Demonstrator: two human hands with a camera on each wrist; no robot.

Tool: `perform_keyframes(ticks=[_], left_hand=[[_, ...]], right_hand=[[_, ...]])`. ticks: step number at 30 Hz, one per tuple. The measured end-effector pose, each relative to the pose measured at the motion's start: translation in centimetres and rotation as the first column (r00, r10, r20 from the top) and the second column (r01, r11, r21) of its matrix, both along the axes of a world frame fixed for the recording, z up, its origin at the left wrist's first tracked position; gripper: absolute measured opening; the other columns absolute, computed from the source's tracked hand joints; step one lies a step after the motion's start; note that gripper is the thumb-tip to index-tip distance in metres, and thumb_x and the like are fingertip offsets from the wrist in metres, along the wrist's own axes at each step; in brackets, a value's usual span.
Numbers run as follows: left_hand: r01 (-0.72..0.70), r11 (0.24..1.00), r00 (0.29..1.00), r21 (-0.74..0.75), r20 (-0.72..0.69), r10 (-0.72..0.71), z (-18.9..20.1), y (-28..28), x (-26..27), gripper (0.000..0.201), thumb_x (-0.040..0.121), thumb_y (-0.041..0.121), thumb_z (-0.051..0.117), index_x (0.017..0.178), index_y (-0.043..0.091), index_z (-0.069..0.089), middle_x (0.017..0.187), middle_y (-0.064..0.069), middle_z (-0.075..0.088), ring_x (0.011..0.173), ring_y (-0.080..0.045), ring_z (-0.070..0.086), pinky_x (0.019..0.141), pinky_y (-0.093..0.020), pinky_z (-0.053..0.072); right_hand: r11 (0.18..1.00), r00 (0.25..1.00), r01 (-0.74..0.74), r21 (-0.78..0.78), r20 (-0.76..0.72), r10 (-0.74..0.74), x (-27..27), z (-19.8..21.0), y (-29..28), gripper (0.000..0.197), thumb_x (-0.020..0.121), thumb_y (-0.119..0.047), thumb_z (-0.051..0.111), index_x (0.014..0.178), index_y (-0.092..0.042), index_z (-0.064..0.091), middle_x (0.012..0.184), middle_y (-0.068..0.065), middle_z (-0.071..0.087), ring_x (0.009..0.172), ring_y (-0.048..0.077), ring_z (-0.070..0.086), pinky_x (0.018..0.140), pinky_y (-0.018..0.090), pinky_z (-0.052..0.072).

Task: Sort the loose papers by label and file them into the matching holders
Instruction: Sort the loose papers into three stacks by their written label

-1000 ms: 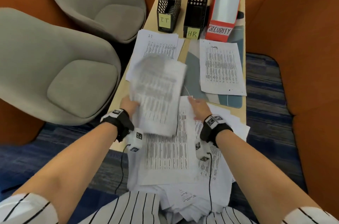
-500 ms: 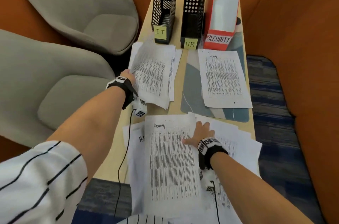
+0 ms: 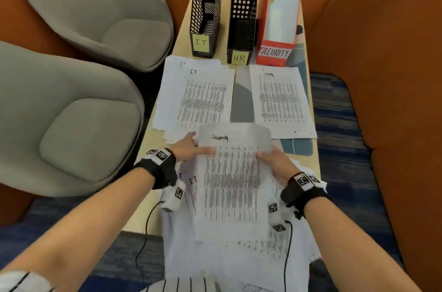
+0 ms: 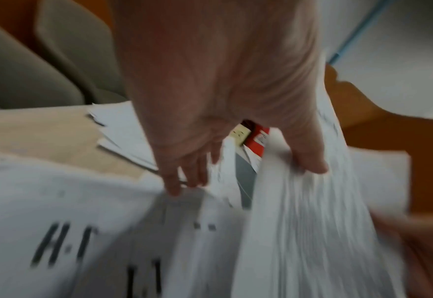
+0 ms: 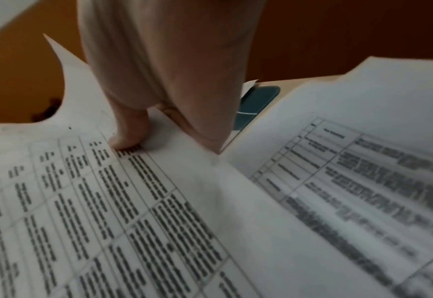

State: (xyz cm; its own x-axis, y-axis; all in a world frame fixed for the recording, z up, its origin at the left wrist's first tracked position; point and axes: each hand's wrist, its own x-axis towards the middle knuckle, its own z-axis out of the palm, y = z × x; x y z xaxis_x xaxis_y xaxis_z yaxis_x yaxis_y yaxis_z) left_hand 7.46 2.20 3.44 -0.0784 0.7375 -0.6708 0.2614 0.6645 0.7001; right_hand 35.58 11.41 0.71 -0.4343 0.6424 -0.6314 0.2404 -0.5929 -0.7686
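Observation:
A printed sheet marked "Security" is lifted off the loose pile at the table's near end. My left hand pinches its left edge, thumb on top in the left wrist view. On the right edge my right hand grips it, thumb pressed on the print. Farther back lie an IT stack and a Security stack. Behind them stand the black IT holder, black HR holder and red SECURITY holder.
Two grey armchairs stand to the left of the narrow wooden table. A grey-blue mat shows between the two sorted stacks. Orange walls close in on the right and back. A sheet marked "H.R" lies in the loose pile.
My left hand laid its sheet on the IT stack, then came back to the loose pile. Both hands now hold the top Security sheet, raised off the pile.

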Motion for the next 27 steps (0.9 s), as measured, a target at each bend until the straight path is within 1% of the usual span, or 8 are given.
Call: perform_keyframes(ticks=[2, 5, 9, 11, 15, 19, 23, 27], left_hand=[[0.073, 0.997, 0.997, 0.03, 0.012, -0.073, -1.2, -1.6, 2.3, 0.072, 0.071, 0.043, 0.08, 0.132, 0.019, 0.051, 0.127, 0.002, 0.062, 0.113, -0.016, 0.061, 0.102, -0.036, 0.045], [-0.158, 0.973, 0.986, 0.167, -0.025, 0.164, -0.8, -2.0, 4.5, 0.035, 0.083, 0.025, 0.069, 0.115, 0.012, 0.065, 0.117, -0.008, 0.067, 0.108, -0.024, 0.064, 0.1, -0.043, 0.048], [-0.399, 0.897, 0.916, 0.189, 0.046, 0.398, 2.2, -0.4, 5.1, 0.05, 0.093, 0.024, 0.058, 0.133, -0.001, 0.043, 0.128, -0.009, 0.053, 0.122, -0.024, 0.05, 0.104, -0.04, 0.039], [-0.358, 0.922, 0.933, 0.148, 0.006, 0.361, 2.9, 0.4, 5.4, 0.056, 0.093, 0.028, 0.058, 0.134, -0.005, 0.04, 0.136, -0.027, 0.049, 0.123, -0.037, 0.051, 0.102, -0.044, 0.041], [-0.029, 0.994, 0.989, 0.109, -0.138, 0.044, 1.7, 0.9, 5.7, 0.048, 0.093, 0.033, 0.057, 0.134, 0.01, 0.046, 0.137, -0.01, 0.052, 0.119, -0.025, 0.054, 0.091, -0.032, 0.044], [0.408, 0.907, 0.732, -0.101, -0.558, -0.392, -1.0, 1.8, 4.9, 0.046, 0.094, 0.034, 0.05, 0.139, 0.024, 0.042, 0.154, -0.012, 0.028, 0.142, -0.03, 0.027, 0.116, -0.042, 0.024], [0.415, 0.886, 0.599, -0.205, -0.672, -0.436, -1.8, 4.3, 4.2, 0.043, 0.091, 0.046, 0.046, 0.134, 0.038, 0.044, 0.157, -0.014, 0.008, 0.144, -0.042, 0.009, 0.115, -0.059, 0.017], [0.524, 0.813, 0.442, -0.255, -0.734, -0.515, -2.0, 7.1, 3.9, 0.08, 0.084, 0.04, 0.064, 0.146, 0.044, 0.014, 0.159, -0.01, -0.012, 0.145, -0.041, -0.005, 0.115, -0.062, 0.008]], right_hand=[[0.99, 0.983, 0.141, 0.0, -0.121, -0.14, 0.3, 0.8, 0.6, 0.047, 0.089, -0.014, 0.063, 0.133, -0.008, 0.048, 0.126, 0.013, 0.063, 0.114, 0.029, 0.062, 0.098, 0.043, 0.05], [0.968, 0.932, 0.236, -0.089, -0.262, -0.252, 0.9, 2.1, 0.5, 0.048, 0.091, -0.018, 0.061, 0.134, -0.007, 0.046, 0.13, 0.009, 0.06, 0.117, 0.023, 0.06, 0.104, 0.041, 0.046], [0.993, 0.994, -0.098, -0.068, 0.034, 0.101, 2.7, 2.5, -2.6, 0.041, 0.087, -0.019, 0.069, 0.125, -0.01, 0.055, 0.113, 0.007, 0.069, 0.1, 0.023, 0.068, 0.083, 0.034, 0.057], [0.978, 0.984, -0.141, -0.157, 0.084, 0.155, 3.1, 1.7, -4.4, 0.035, 0.088, -0.017, 0.067, 0.121, -0.008, 0.058, 0.107, 0.011, 0.072, 0.086, 0.023, 0.072, 0.07, 0.03, 0.06], [0.885, 0.901, 0.433, -0.171, 0.08, -0.426, 3.9, 0.3, -2.6, 0.032, 0.095, -0.012, 0.056, 0.122, 0.003, 0.052, 0.082, 0.015, 0.065, 0.046, 0.011, 0.056, 0.039, 0.018, 0.045], [0.811, 0.826, 0.563, -0.16, 0.146, -0.544, 4.8, 1.0, 3.7, 0.022, 0.101, -0.011, 0.045, 0.12, -0.001, 0.047, 0.069, 0.007, 0.056, 0.034, 0.004, 0.048, 0.036, 0.013, 0.04], [0.847, 0.838, 0.52, -0.109, 0.255, -0.482, 4.6, 1.2, 9.8, 0.033, 0.102, -0.005, 0.036, 0.132, 0.003, 0.045, 0.053, 0.006, 0.056, 0.024, 0.005, 0.04, 0.029, 0.013, 0.031], [0.879, 0.843, 0.452, -0.151, 0.394, -0.366, 3.6, 1.2, 13.8, 0.037, 0.103, -0.008, 0.031, 0.136, 0.002, 0.043, 0.033, 0.003, 0.048, 0.021, 0.007, 0.039, 0.026, 0.013, 0.03]])
